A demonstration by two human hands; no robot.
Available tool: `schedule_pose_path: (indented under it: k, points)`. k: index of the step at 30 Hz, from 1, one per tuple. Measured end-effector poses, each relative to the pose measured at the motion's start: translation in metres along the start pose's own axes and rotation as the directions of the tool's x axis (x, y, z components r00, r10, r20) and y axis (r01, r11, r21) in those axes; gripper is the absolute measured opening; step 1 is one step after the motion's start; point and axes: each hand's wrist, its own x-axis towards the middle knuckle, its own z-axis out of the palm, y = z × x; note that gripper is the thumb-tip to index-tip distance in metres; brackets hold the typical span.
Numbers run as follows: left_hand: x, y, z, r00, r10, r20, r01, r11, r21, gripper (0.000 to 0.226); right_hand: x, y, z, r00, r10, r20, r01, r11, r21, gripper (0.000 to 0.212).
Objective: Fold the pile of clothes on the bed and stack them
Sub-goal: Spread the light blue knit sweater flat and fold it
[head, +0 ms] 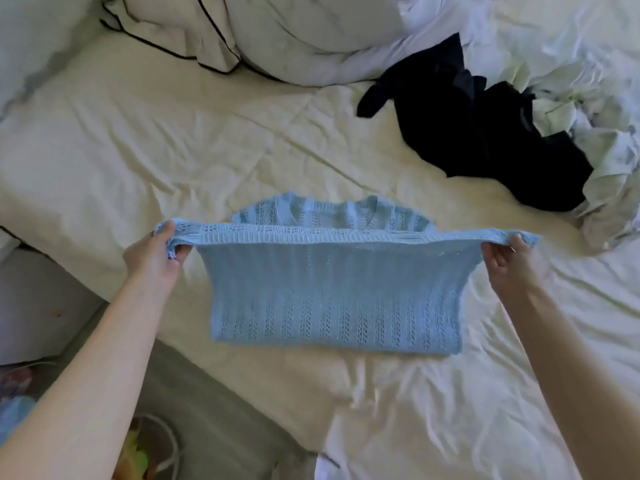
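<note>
The blue knit top (332, 289), its hem pinched taut by left hand (156, 252) and right hand (512, 258), wants both corners carried level toward its neckline, on the bed (138, 150).

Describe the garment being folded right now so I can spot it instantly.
Start at the cream-sheeted bed and look to its near middle. The light blue open-knit sweater lies there, its upper edge stretched between the left hand and right hand. It is the only blue knit; the nearby heap is dark.

Legible text, labels, brands, numbers, signs: none readable on any garment, bedding or other surface in view.
</note>
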Motion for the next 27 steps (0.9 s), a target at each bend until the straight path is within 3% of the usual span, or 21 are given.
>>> schedule_pose_path:
  k: [3, 6, 9, 11, 13, 15, 16, 17, 18, 20, 21, 22, 24, 27]
  points:
    - [0.027, -0.003, 0.03, 0.997, -0.049, -0.057, 0.046, 0.997, -0.06, 0.007, 0.033, 0.006, 0.038, 1.0, 0.013, -0.003, -0.013, 0.999, -0.051, 0.004]
    - [0.046, -0.004, 0.053, 0.989, -0.087, -0.123, 0.072, 0.99, -0.117, 0.008, 0.058, 0.009, 0.063, 0.999, 0.029, -0.037, -0.033, 0.996, -0.088, 0.007]
    - [0.062, -0.003, 0.073, 0.991, -0.097, -0.092, 0.074, 0.971, -0.227, 0.006, 0.075, 0.012, 0.08, 0.999, 0.032, 0.005, -0.032, 0.999, -0.03, 0.007]
    - [0.072, -0.005, 0.08, 0.996, -0.076, -0.038, 0.062, 0.956, -0.287, 0.019, 0.087, 0.02, 0.084, 0.998, 0.045, 0.038, -0.046, 0.999, 0.011, 0.033]
    - [0.077, -0.015, 0.081, 0.998, -0.065, -0.002, 0.063, 0.971, -0.231, 0.031, 0.094, 0.038, 0.085, 0.999, -0.001, 0.034, 0.005, 0.993, -0.118, 0.041]
    - [0.07, -0.036, 0.079, 0.999, 0.032, -0.008, -0.031, 0.997, 0.067, 0.027, 0.086, 0.066, 0.083, 0.977, -0.197, 0.077, 0.211, 0.872, -0.442, 0.034]
    - [0.065, -0.05, 0.077, 0.987, 0.16, 0.009, -0.154, 0.931, 0.331, 0.029, 0.078, 0.082, 0.079, 0.933, -0.308, 0.186, 0.356, 0.717, -0.599, 0.032]
    - [0.057, -0.066, 0.073, 0.948, 0.302, 0.098, -0.302, 0.762, 0.573, 0.032, 0.069, 0.098, 0.074, 0.856, -0.375, 0.355, 0.512, 0.529, -0.676, 0.029]
    - [0.048, -0.084, 0.069, 0.879, 0.394, 0.268, -0.458, 0.538, 0.708, 0.033, 0.06, 0.115, 0.067, 0.751, -0.384, 0.536, 0.656, 0.351, -0.668, 0.028]
    - [0.027, -0.119, 0.062, 0.71, 0.331, 0.621, -0.687, 0.138, 0.713, 0.035, 0.047, 0.147, 0.056, 0.49, -0.262, 0.831, 0.866, 0.035, -0.5, 0.026]
    - [0.018, -0.135, 0.061, 0.62, 0.236, 0.748, -0.765, -0.029, 0.643, 0.038, 0.046, 0.16, 0.053, 0.365, -0.148, 0.919, 0.92, -0.096, -0.381, 0.027]
    - [0.013, -0.149, 0.062, 0.551, 0.12, 0.826, -0.809, -0.165, 0.564, 0.042, 0.046, 0.169, 0.054, 0.289, -0.001, 0.957, 0.94, -0.188, -0.284, 0.03]
    - [0.016, -0.164, 0.068, 0.51, -0.101, 0.854, -0.809, -0.393, 0.436, 0.054, 0.059, 0.174, 0.06, 0.3, 0.228, 0.926, 0.923, -0.315, -0.222, 0.042]
    - [0.05, -0.155, 0.08, 0.609, -0.232, 0.759, -0.721, -0.559, 0.408, 0.055, 0.102, 0.159, 0.07, 0.401, 0.29, 0.869, 0.836, -0.505, -0.217, 0.052]
